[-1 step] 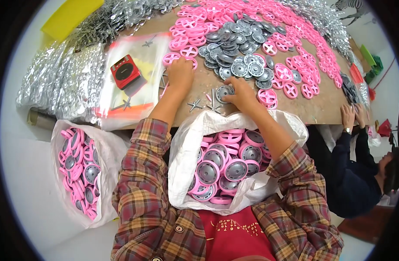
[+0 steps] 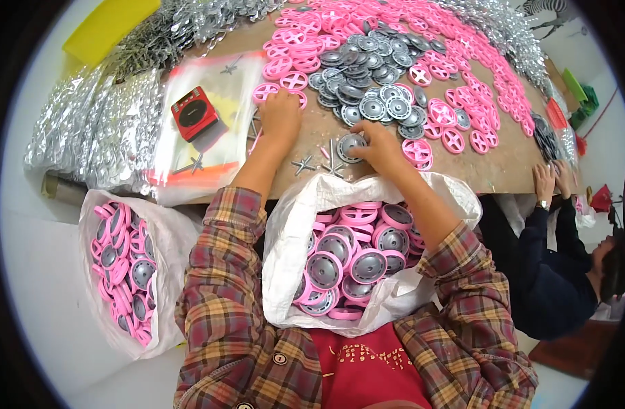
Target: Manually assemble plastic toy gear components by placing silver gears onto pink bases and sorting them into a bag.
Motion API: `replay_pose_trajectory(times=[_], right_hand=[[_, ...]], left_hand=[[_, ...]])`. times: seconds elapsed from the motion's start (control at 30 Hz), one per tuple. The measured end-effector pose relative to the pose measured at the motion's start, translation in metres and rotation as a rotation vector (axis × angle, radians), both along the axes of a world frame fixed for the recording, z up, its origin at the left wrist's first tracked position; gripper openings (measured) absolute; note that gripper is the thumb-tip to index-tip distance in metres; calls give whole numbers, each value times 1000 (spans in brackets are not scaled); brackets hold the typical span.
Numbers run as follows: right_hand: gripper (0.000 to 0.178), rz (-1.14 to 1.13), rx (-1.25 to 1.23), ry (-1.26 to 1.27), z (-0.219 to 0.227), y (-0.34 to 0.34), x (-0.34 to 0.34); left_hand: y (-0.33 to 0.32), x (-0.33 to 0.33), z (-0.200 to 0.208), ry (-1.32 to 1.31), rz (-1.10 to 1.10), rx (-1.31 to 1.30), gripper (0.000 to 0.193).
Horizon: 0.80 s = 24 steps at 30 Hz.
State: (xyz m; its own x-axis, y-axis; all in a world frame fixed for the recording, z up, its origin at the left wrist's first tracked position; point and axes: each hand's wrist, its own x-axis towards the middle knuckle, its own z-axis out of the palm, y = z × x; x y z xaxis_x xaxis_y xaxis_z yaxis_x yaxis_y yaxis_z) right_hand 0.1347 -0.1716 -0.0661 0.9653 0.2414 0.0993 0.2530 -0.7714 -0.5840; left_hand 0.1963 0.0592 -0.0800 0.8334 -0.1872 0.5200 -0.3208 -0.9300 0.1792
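Observation:
My left hand (image 2: 282, 121) rests on the table with its fingers curled down over a pink toy wheel ring (image 2: 303, 100); the hand hides most of the ring and the fingertips. My right hand (image 2: 380, 145) has its thumb and forefinger around the edge of a grey wheel disc (image 2: 350, 146), which lies close to the tabletop. Beside that disc are grey cross-shaped pieces (image 2: 303, 164). Beyond it spreads a heap of loose grey discs (image 2: 372, 108). Against my lap, a white woven sack (image 2: 282, 262) stands open, holding pink wheels with grey discs set in them.
A second white sack (image 2: 166, 252) of wheels stands at the left. On clear plastic bags (image 2: 164, 155) lies a red radio (image 2: 195, 114). Pink rings (image 2: 493, 51) cover the far table. Silver strips (image 2: 87, 126) lie left. A co-worker's hands (image 2: 554, 178) rest at the right edge.

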Motion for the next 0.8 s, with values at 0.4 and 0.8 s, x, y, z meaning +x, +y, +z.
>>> replay_pose_trajectory(times=[0.4,0.8], right_hand=[[26,3,648,-202,80,-1,-81],[23,-19,828,119,66,-15,-132]], left_hand=[[-49,-139,111,832,-428,-1320,30],[-68,-182,94,837,-475,-1221,27]])
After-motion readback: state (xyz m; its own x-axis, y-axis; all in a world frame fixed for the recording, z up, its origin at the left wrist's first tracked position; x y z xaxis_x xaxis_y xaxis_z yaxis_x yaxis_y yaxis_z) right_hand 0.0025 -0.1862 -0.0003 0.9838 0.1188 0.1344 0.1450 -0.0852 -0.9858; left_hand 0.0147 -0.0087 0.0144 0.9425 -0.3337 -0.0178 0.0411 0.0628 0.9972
